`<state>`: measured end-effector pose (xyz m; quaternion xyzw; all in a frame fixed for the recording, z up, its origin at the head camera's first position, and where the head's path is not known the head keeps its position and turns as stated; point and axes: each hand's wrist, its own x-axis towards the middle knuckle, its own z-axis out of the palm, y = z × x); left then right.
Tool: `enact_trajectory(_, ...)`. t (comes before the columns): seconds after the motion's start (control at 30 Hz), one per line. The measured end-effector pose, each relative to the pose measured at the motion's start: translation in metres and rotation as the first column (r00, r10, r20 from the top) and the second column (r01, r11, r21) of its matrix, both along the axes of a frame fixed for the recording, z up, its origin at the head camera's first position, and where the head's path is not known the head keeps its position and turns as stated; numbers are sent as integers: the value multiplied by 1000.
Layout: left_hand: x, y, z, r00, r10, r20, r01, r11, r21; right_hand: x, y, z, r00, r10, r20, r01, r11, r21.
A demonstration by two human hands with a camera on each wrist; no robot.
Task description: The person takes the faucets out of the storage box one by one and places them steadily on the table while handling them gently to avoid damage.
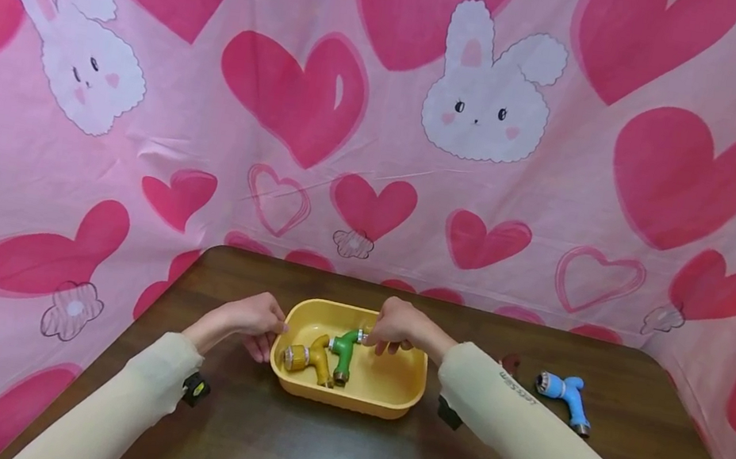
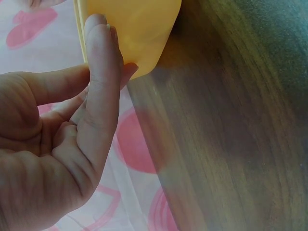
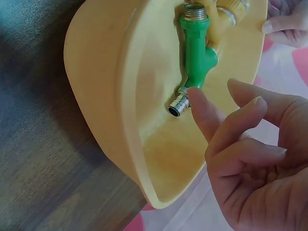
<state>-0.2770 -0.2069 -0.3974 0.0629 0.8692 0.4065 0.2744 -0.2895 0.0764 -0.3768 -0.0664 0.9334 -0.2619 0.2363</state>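
Observation:
A yellow plastic tub (image 1: 383, 404) stands on the table with a green tap (image 1: 343, 348) and a yellow tap (image 1: 319, 362) lying in it. My left hand (image 1: 250, 321) pinches the tub's left rim between thumb and fingers; the left wrist view shows its wall (image 2: 139, 33) there. Over the tub's right part is my right hand (image 1: 395, 329), fingers loosely bent and thumb apart from the index finger. In the right wrist view its index fingertip (image 3: 197, 96) is at the metal end of the green tap (image 3: 196, 55); whether it touches, I cannot tell.
A blue tap (image 1: 564, 397) lies on the dark wooden table (image 1: 275, 448), right of the tub. Partly behind the right sleeve is a small reddish-brown thing (image 1: 510, 362). Pink heart-patterned cloth (image 1: 381, 143) hangs behind and along the sides.

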Motion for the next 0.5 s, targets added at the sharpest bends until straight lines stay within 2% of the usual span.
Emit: enact_trajectory(0.5, 1, -1, -1, 1000, 0, -4, 0, 1000, 7, -1, -14, -16, 999, -26, -26, 26, 1000, 15)
